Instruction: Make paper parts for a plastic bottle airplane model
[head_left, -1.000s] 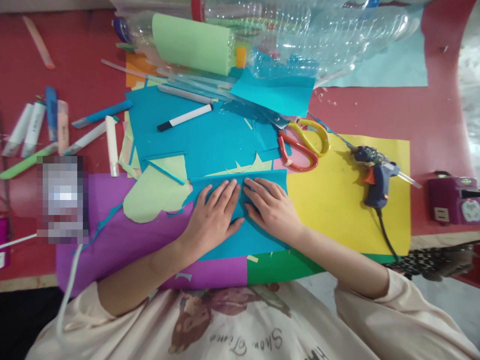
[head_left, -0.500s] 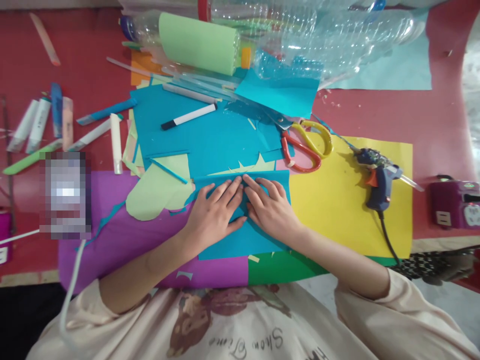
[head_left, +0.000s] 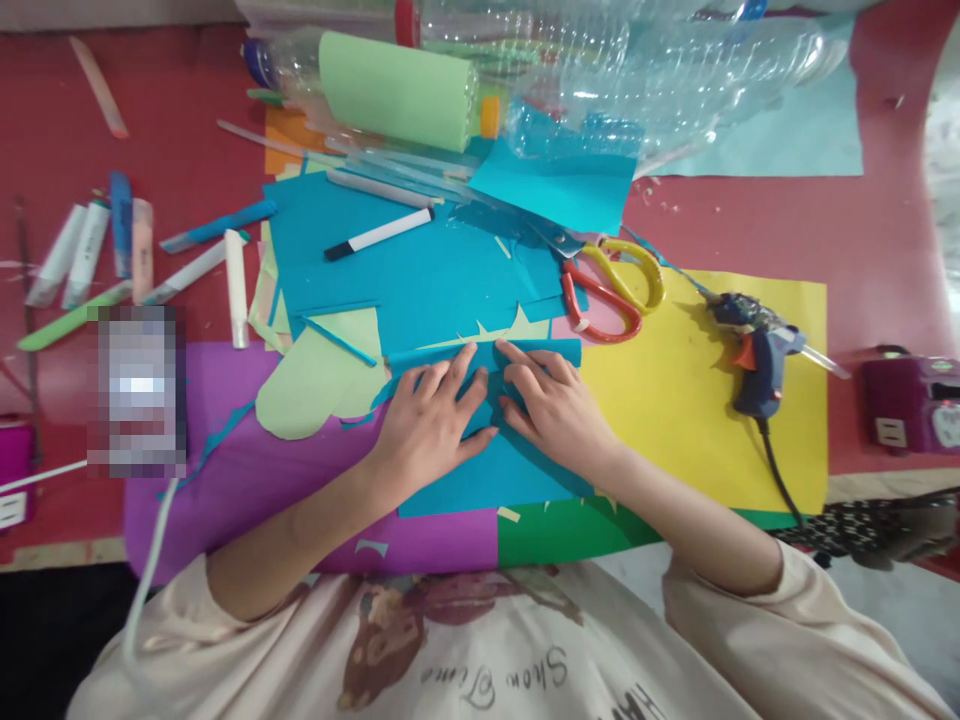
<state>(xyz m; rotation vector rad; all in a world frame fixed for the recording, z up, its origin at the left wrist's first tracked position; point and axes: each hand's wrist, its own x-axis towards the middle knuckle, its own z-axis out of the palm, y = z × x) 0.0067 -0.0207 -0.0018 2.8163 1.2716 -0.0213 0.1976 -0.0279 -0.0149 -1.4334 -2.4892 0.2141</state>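
A blue paper sheet lies before me, its far edge raised in a narrow fold or roll. My left hand rests on its left part, fingers spread, fingertips at the folded edge. On the right part lies my right hand, fingers apart and somewhat bent, the index fingertip touching the same edge. Neither hand grasps anything. Pale green cut paper is left of my left hand. Scissors with red and yellow handles lie beyond my right hand.
A glue gun rests on yellow paper at right. Plastic bottles line the far side, one wrapped in green paper. Markers and a blurred-out phone-like device are at left; a purple box is far right.
My right hand has shifted slightly right and its fingers are more bent and spread. The fingertips of my left hand have moved a little toward the far edge, which shows more clearly as folded.
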